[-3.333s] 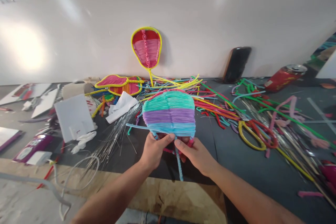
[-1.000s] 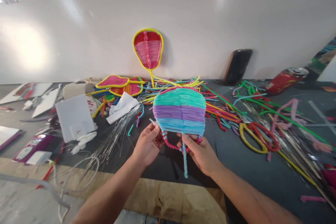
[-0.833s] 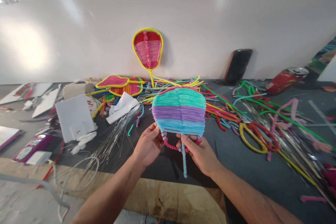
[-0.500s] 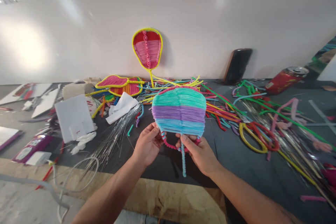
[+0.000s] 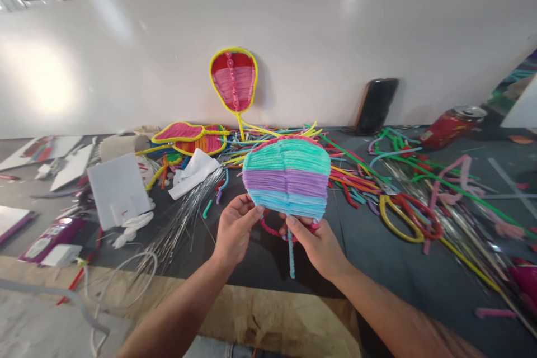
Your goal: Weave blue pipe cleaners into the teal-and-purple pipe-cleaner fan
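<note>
A pipe-cleaner panel [image 5: 287, 176], striped green, purple and light blue with a pink edge at the top, is held up between both hands over the dark table mat. My left hand [image 5: 237, 226] grips its lower left corner, thumb on the front face. The fingers of my right hand [image 5: 316, 243] pinch the bottom middle, where a twisted light-blue stem [image 5: 291, 257] hangs down. Below the panel's lower edge a pink twisted loop [image 5: 271, 228] shows, partly covered by my fingers. Behind it, a pink and red pipe-cleaner piece with a yellow rim [image 5: 234, 81] leans against the white board.
Loose pipe cleaners [image 5: 356, 179] lie behind and to the right. Scissors with yellow and red handles [image 5: 411, 218], a phone [image 5: 376, 106] and a red can [image 5: 453, 126] are on the right. Thin wires [image 5: 176, 229], white paper [image 5: 118, 190] and a cable [image 5: 126, 305] lie left.
My left thumb has moved up onto the panel's lower left front, and the pink loop below is more covered. The right hand keeps its pinch.
</note>
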A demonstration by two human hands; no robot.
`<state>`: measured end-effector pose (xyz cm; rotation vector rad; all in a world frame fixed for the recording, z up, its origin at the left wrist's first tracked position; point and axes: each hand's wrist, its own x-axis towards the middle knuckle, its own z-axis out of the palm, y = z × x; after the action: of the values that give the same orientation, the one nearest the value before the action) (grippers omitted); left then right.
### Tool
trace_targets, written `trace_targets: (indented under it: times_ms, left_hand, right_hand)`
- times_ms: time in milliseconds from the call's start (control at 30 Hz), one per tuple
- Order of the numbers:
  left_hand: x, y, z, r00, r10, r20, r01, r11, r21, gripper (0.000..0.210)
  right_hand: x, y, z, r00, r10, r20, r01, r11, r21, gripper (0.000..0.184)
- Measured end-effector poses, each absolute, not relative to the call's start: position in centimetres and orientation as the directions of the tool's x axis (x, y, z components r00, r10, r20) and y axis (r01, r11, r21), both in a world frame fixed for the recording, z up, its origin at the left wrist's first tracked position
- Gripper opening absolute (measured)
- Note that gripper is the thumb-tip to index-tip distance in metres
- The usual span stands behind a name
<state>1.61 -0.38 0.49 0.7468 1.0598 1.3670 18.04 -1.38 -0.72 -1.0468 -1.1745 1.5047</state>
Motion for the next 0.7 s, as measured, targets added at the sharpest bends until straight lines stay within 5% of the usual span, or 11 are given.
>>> trace_targets:
  times_ms: [700]
  left_hand:
    - [1.28,0.08,0.13,-0.172,0.966,-0.193,-0.387,0.114,0.915,0.02]
  right_hand:
    - [17.91,-1.52,-0.71,-0.222,0.974,-0.054,-0.114,-0.081,-0.99,0.033]
